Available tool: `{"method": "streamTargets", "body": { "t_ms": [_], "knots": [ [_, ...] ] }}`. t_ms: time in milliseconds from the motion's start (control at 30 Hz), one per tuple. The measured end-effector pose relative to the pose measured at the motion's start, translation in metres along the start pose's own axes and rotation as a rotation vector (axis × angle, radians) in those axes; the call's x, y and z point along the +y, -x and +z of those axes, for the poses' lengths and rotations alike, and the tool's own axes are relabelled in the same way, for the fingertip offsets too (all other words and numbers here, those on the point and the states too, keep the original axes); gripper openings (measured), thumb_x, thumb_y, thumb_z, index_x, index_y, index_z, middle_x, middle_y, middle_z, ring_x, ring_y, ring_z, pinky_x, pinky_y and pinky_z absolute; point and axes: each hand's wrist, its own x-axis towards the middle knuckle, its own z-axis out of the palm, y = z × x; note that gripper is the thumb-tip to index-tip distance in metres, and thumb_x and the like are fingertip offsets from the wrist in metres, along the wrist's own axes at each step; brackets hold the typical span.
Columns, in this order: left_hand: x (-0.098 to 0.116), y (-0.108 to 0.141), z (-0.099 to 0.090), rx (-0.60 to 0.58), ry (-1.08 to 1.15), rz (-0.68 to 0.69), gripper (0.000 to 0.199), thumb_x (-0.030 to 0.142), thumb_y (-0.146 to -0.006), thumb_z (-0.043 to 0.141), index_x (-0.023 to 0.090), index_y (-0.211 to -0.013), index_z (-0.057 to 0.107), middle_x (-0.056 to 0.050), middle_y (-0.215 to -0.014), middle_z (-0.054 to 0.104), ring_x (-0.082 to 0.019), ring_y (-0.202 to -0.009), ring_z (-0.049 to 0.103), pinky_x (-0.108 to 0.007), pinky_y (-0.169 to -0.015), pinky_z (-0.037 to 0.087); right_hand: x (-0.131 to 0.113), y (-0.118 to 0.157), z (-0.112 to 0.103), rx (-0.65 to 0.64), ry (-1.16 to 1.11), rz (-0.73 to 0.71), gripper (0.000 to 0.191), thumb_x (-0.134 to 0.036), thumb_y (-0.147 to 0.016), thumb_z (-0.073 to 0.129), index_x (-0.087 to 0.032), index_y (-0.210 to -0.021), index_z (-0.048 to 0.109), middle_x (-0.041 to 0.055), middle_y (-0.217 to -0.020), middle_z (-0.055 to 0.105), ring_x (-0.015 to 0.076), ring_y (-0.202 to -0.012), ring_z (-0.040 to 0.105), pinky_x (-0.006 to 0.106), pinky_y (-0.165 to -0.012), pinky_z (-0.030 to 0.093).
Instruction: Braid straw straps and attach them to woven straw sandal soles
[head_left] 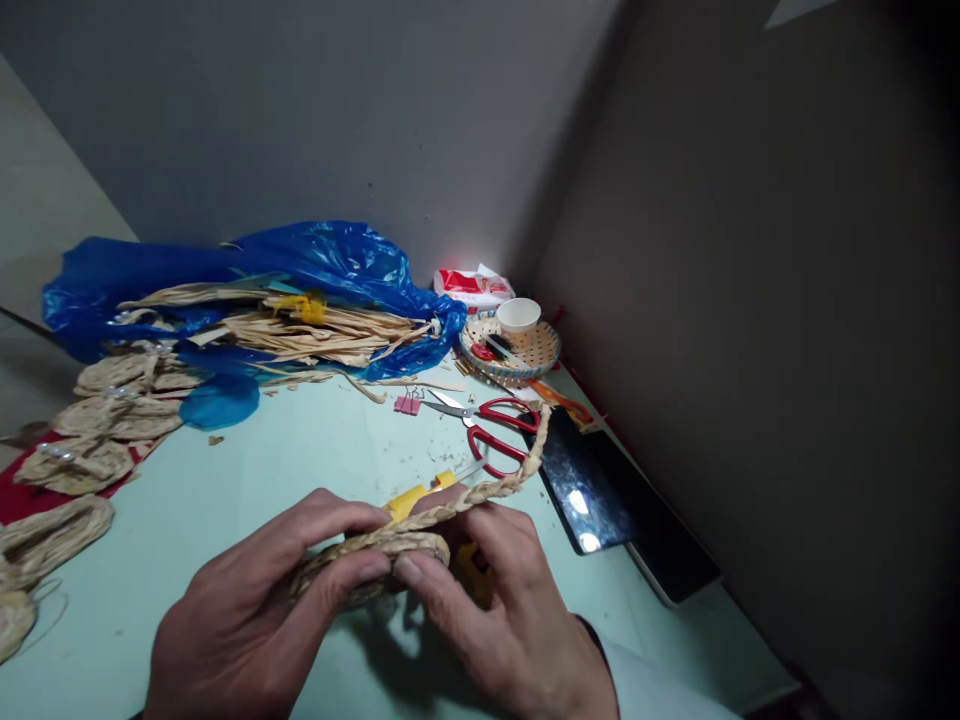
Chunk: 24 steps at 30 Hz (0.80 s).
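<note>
Both hands hold a coiled piece of braided straw (424, 545) above the table. My left hand (262, 595) pinches its left side between thumb and fingers. My right hand (499, 590) grips the right side, its thumb against the coil's lower edge and its fingers behind the braid. A loose braided tail (517, 483) rises past my right hand to the upper right. Yellow tape or tool parts (409, 502) show just behind the braid; my hands partly hide them. Red-handled scissors (474, 411) lie open behind the work.
A blue plastic bag (330, 250) with straw bundles (300, 335) lies at the back left. Finished-looking straw coils (120, 415) line the left edge. A woven basket (541, 355) with a white bowl (518, 315), a pink clip (407, 405) and dark tablet-like devices (581, 480) are farther right.
</note>
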Motion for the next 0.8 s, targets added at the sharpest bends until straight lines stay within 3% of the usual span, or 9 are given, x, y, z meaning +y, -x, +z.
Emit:
{"method": "streamTargets", "body": {
  "t_ms": [167,333,467,533,633,700,800],
  "knots": [
    [0.007,0.005,0.008,0.097,0.019,0.051,0.019,0.025,-0.075,0.075,0.044,-0.078,0.078,0.015,-0.073,0.074,-0.010,-0.067,0.070,-0.017,-0.067,0.050,-0.002,0.007,0.008,0.004,-0.121,0.025,0.011,-0.024,-0.095,0.056,-0.020,-0.091,0.066,0.0018,-0.080,0.070,0.0162,-0.068,0.064,0.029,-0.072,0.053],
    [0.008,0.006,0.011,0.055,0.071,0.040,0.025,0.020,-0.072,0.074,0.044,-0.075,0.078,0.016,-0.070,0.074,-0.009,-0.064,0.069,-0.015,-0.063,0.050,-0.001,0.009,0.008,0.006,-0.250,0.041,0.011,-0.019,-0.092,0.056,-0.021,-0.082,0.058,-0.0013,-0.073,0.058,0.0138,-0.065,0.058,0.026,-0.063,0.049],
    [0.009,0.002,0.005,0.010,0.010,-0.071,0.012,0.034,-0.071,0.076,0.045,-0.071,0.079,0.015,-0.070,0.075,-0.009,-0.065,0.068,-0.014,-0.066,0.049,0.000,-0.002,-0.006,-0.168,-0.229,0.043,0.013,-0.022,-0.092,0.057,-0.020,-0.079,0.056,-0.0022,-0.071,0.055,0.0125,-0.062,0.054,0.025,-0.060,0.046],
    [0.011,-0.001,0.001,0.008,-0.075,-0.134,0.003,0.046,-0.068,0.077,0.043,-0.068,0.078,0.014,-0.071,0.075,-0.010,-0.066,0.066,-0.015,-0.067,0.048,0.000,-0.009,-0.016,-0.228,-0.265,0.073,0.006,-0.025,-0.091,0.061,-0.019,-0.089,0.060,-0.0009,-0.075,0.061,0.0132,-0.064,0.057,0.025,-0.060,0.048],
    [0.015,-0.003,-0.003,0.024,-0.170,-0.193,0.016,0.057,-0.062,0.078,0.041,-0.064,0.077,0.012,-0.068,0.073,-0.012,-0.066,0.064,-0.017,-0.067,0.048,-0.001,-0.016,-0.027,-0.203,-0.348,0.086,0.018,-0.019,-0.090,0.064,-0.017,-0.108,0.065,0.0033,-0.091,0.072,0.0156,-0.080,0.068,0.027,-0.074,0.055],
    [0.015,-0.004,-0.004,0.012,-0.177,-0.192,0.017,0.057,-0.062,0.079,0.041,-0.064,0.077,0.012,-0.067,0.072,-0.013,-0.065,0.063,-0.018,-0.067,0.049,0.000,-0.018,-0.030,-0.180,-0.383,0.053,0.012,-0.014,-0.091,0.064,-0.017,-0.101,0.070,0.0045,-0.093,0.075,0.0166,-0.087,0.070,0.029,-0.082,0.055],
    [0.009,0.001,-0.002,-0.014,-0.144,-0.132,0.013,0.056,-0.065,0.079,0.043,-0.067,0.077,0.013,-0.070,0.074,-0.012,-0.065,0.064,-0.018,-0.071,0.051,0.003,-0.017,-0.027,-0.126,-0.488,0.101,0.005,-0.015,-0.091,0.068,-0.017,-0.087,0.072,0.0044,-0.085,0.075,0.0176,-0.081,0.072,0.031,-0.078,0.057]
  ]
}}
